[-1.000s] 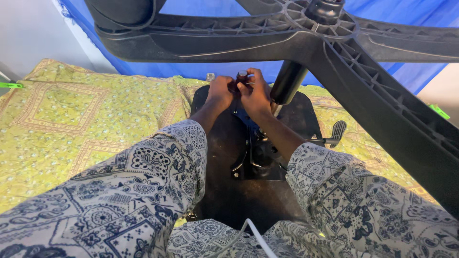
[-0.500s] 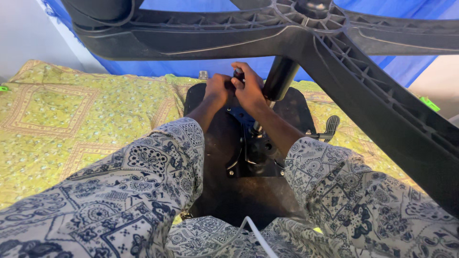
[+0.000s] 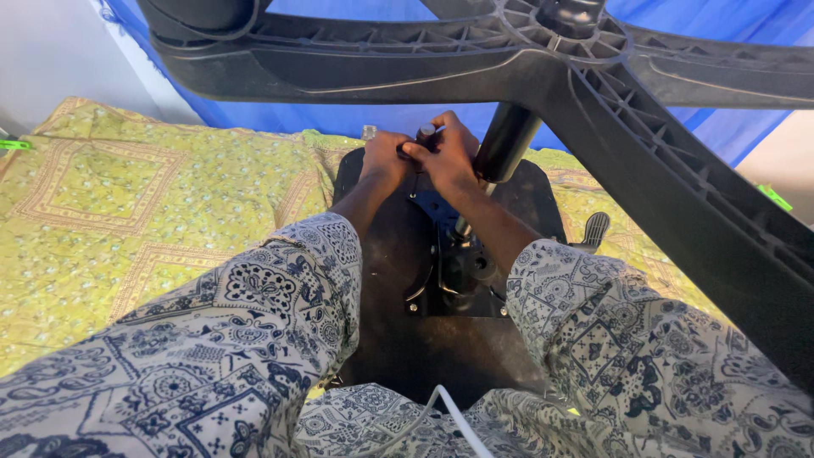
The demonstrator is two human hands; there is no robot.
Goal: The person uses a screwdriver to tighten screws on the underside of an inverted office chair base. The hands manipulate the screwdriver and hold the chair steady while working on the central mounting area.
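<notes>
An office chair lies upside down in front of me: its black seat underside (image 3: 398, 280) faces up, with a metal tilt mechanism (image 3: 458, 263) bolted at its middle. The black gas cylinder (image 3: 506, 140) rises from it to the star-shaped base (image 3: 475, 51) overhead. My left hand (image 3: 383, 159) and right hand (image 3: 448, 154) meet at the far end of the mechanism, fingers closed together on a small dark tool or knob (image 3: 426, 132). What exactly each hand grips is hidden by the fingers.
A yellow-green patterned cloth (image 3: 127, 212) covers the surface under the chair. A blue sheet (image 3: 339, 119) hangs behind. The black adjustment lever (image 3: 595, 229) sticks out at the right. A base leg (image 3: 704, 220) slants across the right side. A white cord (image 3: 449, 411) lies near my lap.
My view has shifted slightly, so the hands and chair sit a little higher and further right. Both hands stay clasped at the same spot on the mechanism.
</notes>
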